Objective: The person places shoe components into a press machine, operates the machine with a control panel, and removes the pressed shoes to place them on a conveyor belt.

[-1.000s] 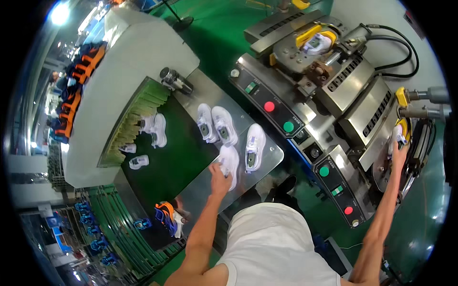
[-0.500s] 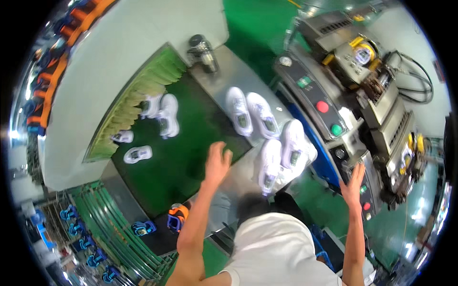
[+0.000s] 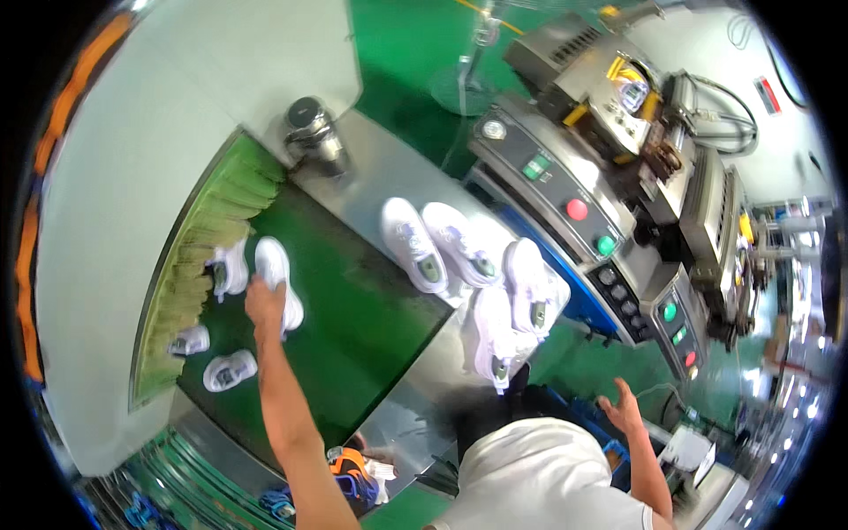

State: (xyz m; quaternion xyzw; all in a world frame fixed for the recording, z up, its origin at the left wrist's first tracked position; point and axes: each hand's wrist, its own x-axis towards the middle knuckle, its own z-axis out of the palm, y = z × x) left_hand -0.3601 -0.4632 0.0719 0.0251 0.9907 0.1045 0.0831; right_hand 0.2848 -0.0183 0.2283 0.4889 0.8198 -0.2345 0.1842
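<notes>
Out over the green conveyor belt (image 3: 353,327), my left hand (image 3: 265,305) is closed on a white sneaker (image 3: 272,258), with the fingertips partly hidden against the shoe. Just left of it lies another white sneaker (image 3: 231,269), close to the green strip curtain (image 3: 199,256). Two more white shoes, one small-looking (image 3: 189,340) at the curtain and one nearer me (image 3: 230,370), rest on the belt. My right hand (image 3: 625,411) hangs beside my body, empty, its fingers apart. Several white sneakers (image 3: 459,243) stand on the metal ledge right of the belt.
A steel flask with a dark lid (image 3: 316,137) stands on the ledge's far end. To the right is a pressing machine with a button panel (image 3: 565,199) and clamped shoe parts (image 3: 629,93). An orange and blue item (image 3: 352,466) sits near my left elbow.
My left hand has reached left across the belt and taken hold of a white sneaker. My right hand has dropped away from the machine's button panel. The view has shifted too.
</notes>
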